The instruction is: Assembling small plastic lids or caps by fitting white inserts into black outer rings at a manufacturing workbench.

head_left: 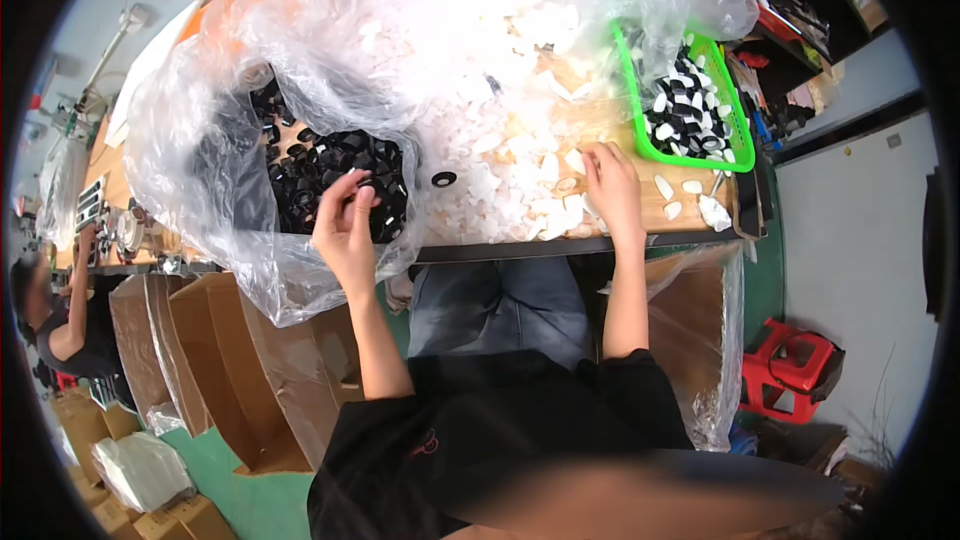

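Note:
Over a clear plastic bag of small black parts [322, 165], my left hand [346, 230] has its fingers bent together in a pinch. What lies between those fingertips is hard to tell against the black parts. To the right, my right hand [615, 190] rests low over the wooden tabletop. Its fingers are closed on the edge of a white oval piece [576, 161]. Many more white pieces [548, 168] are scattered beside it. A lone black ring-shaped part [444, 179] lies between my two hands.
A green basket [640, 145] of mixed black and white pieces stands at the right. Clear plastic sheeting [330, 50] covers the back. Cardboard boxes [230, 370] stand below the table at left, a red stool [790, 370] at right. Another person [75, 325] works far left.

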### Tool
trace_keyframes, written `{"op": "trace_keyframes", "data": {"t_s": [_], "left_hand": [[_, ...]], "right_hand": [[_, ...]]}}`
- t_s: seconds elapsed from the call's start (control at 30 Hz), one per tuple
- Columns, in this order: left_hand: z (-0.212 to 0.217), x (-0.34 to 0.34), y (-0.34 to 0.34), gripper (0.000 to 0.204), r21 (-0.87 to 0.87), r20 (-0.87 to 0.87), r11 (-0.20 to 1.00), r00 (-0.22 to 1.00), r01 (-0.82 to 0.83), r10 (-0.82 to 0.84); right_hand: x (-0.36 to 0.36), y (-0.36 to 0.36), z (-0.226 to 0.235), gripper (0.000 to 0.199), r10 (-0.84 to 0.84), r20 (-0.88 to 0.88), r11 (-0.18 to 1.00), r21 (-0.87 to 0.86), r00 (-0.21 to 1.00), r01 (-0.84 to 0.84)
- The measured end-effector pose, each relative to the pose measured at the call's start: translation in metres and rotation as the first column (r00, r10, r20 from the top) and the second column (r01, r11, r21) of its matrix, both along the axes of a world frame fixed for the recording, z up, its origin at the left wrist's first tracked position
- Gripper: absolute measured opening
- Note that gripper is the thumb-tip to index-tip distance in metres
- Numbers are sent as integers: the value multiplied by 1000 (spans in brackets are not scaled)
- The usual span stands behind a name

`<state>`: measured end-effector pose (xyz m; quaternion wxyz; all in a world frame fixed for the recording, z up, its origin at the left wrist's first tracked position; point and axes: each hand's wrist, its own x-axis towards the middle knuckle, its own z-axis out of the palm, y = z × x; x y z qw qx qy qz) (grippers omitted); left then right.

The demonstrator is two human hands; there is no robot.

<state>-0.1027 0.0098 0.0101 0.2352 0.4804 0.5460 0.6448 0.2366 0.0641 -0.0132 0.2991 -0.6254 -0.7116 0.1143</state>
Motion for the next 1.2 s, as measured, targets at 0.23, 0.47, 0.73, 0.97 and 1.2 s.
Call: {"op": "trace_keyframes", "data": {"t_s": [0.23,0.47,0.73,0.97,1.2], "left_hand": [[-2,62,-3,20,153,600,846,632,511,-490],[-13,95,-5,21,249,672,778,475,577,-568],[-7,102,-7,21,279,645,765,477,580,-597],[-11,96,-8,22,235,576,767,550,597,-605],[-8,101,-11,21,110,399,854,765,508,-506]], "right_hand": [[-26,2,4,24,47,-9,985,166,999,-45],[-73,-59,61,18,279,-695,956,267,663,-122],[-83,-67,75,18,356,-406,896,403,841,-184],[-83,-66,74,16,351,-418,927,278,838,-250],[-94,-71,64,28,243,-530,967,203,812,-157]]}}
